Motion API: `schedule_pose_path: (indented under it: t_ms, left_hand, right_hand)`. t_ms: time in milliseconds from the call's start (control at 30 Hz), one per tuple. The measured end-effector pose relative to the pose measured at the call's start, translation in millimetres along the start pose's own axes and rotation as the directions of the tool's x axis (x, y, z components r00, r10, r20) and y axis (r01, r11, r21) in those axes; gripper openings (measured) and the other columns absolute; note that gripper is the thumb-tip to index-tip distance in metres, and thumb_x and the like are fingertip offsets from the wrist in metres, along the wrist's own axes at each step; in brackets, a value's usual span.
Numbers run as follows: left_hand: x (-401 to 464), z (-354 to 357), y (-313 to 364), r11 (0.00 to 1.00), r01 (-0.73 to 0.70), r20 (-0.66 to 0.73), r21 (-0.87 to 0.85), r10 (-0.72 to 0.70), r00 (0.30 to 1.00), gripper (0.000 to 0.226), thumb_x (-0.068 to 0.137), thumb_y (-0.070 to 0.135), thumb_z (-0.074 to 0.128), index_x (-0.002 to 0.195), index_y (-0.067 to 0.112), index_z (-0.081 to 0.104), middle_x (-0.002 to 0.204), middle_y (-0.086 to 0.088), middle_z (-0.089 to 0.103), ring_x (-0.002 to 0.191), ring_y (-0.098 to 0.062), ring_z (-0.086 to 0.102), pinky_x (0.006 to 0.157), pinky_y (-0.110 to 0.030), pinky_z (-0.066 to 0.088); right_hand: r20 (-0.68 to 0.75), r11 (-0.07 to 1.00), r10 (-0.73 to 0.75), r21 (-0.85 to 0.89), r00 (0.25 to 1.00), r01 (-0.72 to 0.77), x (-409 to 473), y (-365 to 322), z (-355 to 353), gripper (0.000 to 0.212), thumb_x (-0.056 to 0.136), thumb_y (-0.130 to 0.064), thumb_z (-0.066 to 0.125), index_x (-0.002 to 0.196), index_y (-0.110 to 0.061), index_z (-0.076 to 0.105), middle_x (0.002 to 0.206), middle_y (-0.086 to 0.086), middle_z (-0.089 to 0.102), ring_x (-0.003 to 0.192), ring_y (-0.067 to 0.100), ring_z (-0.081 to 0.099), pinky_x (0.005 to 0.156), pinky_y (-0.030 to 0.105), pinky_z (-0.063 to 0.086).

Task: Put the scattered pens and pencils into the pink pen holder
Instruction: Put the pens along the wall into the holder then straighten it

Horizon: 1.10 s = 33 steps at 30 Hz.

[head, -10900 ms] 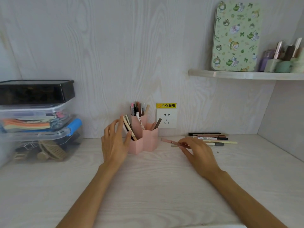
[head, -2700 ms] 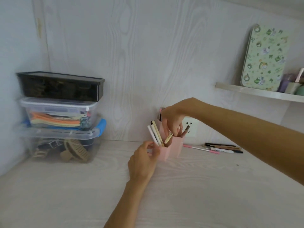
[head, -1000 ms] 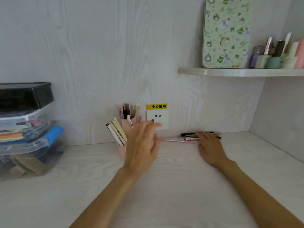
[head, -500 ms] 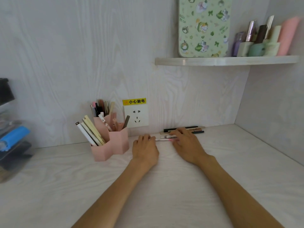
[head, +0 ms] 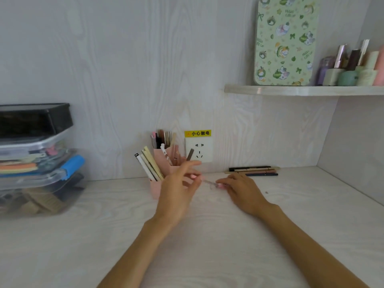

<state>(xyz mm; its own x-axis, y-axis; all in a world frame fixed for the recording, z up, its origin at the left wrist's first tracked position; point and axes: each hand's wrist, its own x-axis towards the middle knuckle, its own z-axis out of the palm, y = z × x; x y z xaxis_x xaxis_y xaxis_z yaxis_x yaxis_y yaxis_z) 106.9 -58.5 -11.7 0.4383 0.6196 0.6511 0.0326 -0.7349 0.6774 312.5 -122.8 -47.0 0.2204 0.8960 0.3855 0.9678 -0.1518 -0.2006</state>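
Storage boxes far left, wall socket behind pink pen holder; both hands' grip unclear through blur.

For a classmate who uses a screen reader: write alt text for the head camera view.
Two hands meet over a pale desk, the left hand and right hand each at one end of a blurred pink pen, beside a pink pen holder full of pens. More pens lie along the back wall.
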Motion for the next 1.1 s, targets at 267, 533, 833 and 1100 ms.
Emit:
schedule_pose_path:
  t_ms: [267,533,833,1100]
  left_hand:
    - [37,-59,25,0.953,-0.229,-0.684,-0.200,0.032,0.729,0.026,0.082,0.019,0.073,0.101,0.029,0.058,0.086,0.007,0.072,0.075,-0.008,0.069,0.068,-0.020,0.052]
    - [106,-101,29,0.957,-0.285,-0.698,0.063,0.246,0.673,0.019,0.085,0.029,0.070,0.098,0.022,0.058,0.082,0.011,0.067,0.075,-0.006,0.068,0.063,-0.017,0.050]
    - [75,-56,-26,0.879,-0.047,-0.221,0.474,0.171,0.960,0.007,0.083,0.027,0.070,0.086,0.021,0.073,0.100,0.007,0.071,0.098,-0.016,0.065,0.079,-0.026,0.046]
    - [58,-68,-23,0.711,-0.163,-0.021,0.684,0.243,0.970,0.042,0.093,0.025,0.054,0.134,0.018,0.049,0.133,-0.004,0.056,0.135,-0.022,0.038,0.116,-0.038,0.012]
  right_hand:
    - [-0.061,0.998,0.045,0.037,0.997,-0.043,11,-25,9,0.039,0.092,-0.013,0.045,0.130,-0.022,0.051,0.122,0.001,0.057,0.118,0.020,0.047,0.100,0.030,0.034]
    - [-0.136,0.975,0.224,0.024,0.965,-0.223,10,-5,3,0.034,0.088,-0.024,0.053,0.121,-0.019,0.050,0.122,-0.002,0.055,0.116,0.017,0.048,0.098,0.029,0.033]
    - [-0.074,0.899,0.438,0.021,0.896,-0.438,8,4,-2,0.037,0.093,-0.032,0.045,0.126,-0.016,0.045,0.129,0.007,0.046,0.125,0.024,0.037,0.102,0.037,0.031]
    - [-0.067,0.947,0.297,0.150,0.952,-0.285,10,0,0,0.014,0.087,-0.034,0.060,0.098,-0.026,0.064,0.106,-0.002,0.058,0.109,0.017,0.046,0.092,0.031,0.033]
